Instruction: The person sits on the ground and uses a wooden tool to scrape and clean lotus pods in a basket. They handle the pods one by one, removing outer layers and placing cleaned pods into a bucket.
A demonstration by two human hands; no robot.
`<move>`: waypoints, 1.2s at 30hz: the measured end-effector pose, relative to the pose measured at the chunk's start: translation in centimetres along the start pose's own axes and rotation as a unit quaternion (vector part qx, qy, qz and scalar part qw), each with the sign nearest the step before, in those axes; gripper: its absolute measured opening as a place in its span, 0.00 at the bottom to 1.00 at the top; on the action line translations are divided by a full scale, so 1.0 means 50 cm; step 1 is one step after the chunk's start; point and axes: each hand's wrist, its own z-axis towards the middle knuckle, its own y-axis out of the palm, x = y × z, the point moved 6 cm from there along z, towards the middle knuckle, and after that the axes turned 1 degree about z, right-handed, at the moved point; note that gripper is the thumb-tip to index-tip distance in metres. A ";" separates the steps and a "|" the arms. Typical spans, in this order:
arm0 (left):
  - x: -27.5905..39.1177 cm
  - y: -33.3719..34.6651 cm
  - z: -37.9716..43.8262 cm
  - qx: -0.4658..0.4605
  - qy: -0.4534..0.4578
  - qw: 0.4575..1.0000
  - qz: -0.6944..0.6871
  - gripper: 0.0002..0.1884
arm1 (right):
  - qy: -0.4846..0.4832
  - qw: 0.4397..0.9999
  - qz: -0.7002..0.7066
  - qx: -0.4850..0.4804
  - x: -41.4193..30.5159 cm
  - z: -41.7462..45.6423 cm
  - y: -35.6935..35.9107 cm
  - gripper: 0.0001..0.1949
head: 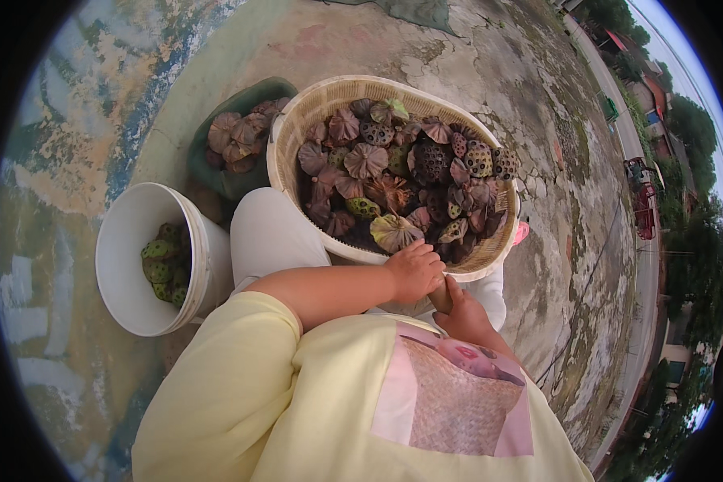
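Observation:
A large oval basket point(301, 114) of pale woven plastic sits before me, heaped with dried brown lotus seed pods point(366, 160) and a few greenish ones. My left hand point(417, 271), bent at the fingers, is at the near rim of the basket, below a yellow-green lotus pod point(394, 232). Just right of it and lower is my right hand point(467, 313), close to my shirt. Between the two hands shows a brownish, rod-like piece point(440, 297); both hands touch it, and what it belongs to is hidden.
On the left stands a white plastic bucket point(120, 259) with green lotus pods point(159, 262) inside. Behind it, a dark green sack or container point(202, 150) holds more brown pods point(235, 135). Cracked concrete lies around; a road with a red vehicle point(644, 208) runs at far right.

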 end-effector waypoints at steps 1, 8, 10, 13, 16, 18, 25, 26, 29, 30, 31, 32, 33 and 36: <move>0.001 -0.004 0.006 -0.011 -0.010 1.000 -0.007 0.18 | -0.013 1.000 -0.006 0.020 -0.006 -0.009 -0.013 0.45; 0.131 -0.207 0.051 0.251 0.146 0.955 0.055 0.19 | -0.212 0.927 -0.009 0.309 -0.057 -0.097 -0.132 0.42; 0.121 -0.178 0.047 0.234 0.148 0.959 0.059 0.19 | -0.193 0.937 0.020 0.290 -0.035 -0.083 -0.093 0.42; 0.017 0.023 -0.038 0.144 0.032 0.985 0.094 0.20 | -0.037 0.999 -0.002 0.032 0.027 -0.018 0.046 0.43; -0.008 0.011 0.001 0.024 -0.010 1.000 0.014 0.20 | -0.032 0.999 0.023 0.010 0.017 0.001 0.010 0.45; 0.006 -0.022 0.019 -0.010 -0.010 0.999 0.041 0.20 | -0.048 0.998 0.002 0.039 0.004 -0.013 -0.013 0.44; 0.138 -0.240 0.050 0.284 0.167 0.942 0.065 0.17 | -0.202 0.931 0.007 0.302 -0.069 -0.096 -0.144 0.42; 0.115 -0.205 0.055 0.213 0.122 0.969 0.033 0.17 | -0.190 0.944 0.035 0.267 -0.048 -0.081 -0.109 0.43; -0.001 0.028 -0.030 0.055 0.004 0.997 0.048 0.19 | -0.041 0.999 -0.022 -0.006 0.026 -0.015 0.065 0.47; 0.003 0.011 -0.030 0.038 0.004 0.998 0.044 0.20 | -0.040 0.999 -0.015 -0.009 0.014 -0.015 0.055 0.47; 0.009 -0.003 -0.027 0.020 0.005 0.999 0.040 0.20 | -0.038 0.999 -0.008 -0.012 0.003 -0.013 0.041 0.47; 0.007 -0.001 -0.020 0.016 0.005 0.999 0.037 0.19 | -0.034 0.999 -0.004 -0.015 0.007 -0.007 0.038 0.47; 0.003 -0.001 -0.012 0.010 0.009 0.999 0.038 0.19 | -0.030 0.999 0.003 -0.014 0.007 -0.002 0.034 0.47; 0.008 -0.009 -0.001 0.022 0.015 0.998 0.049 0.15 | -0.080 0.996 0.026 0.033 0.010 -0.004 0.027 0.43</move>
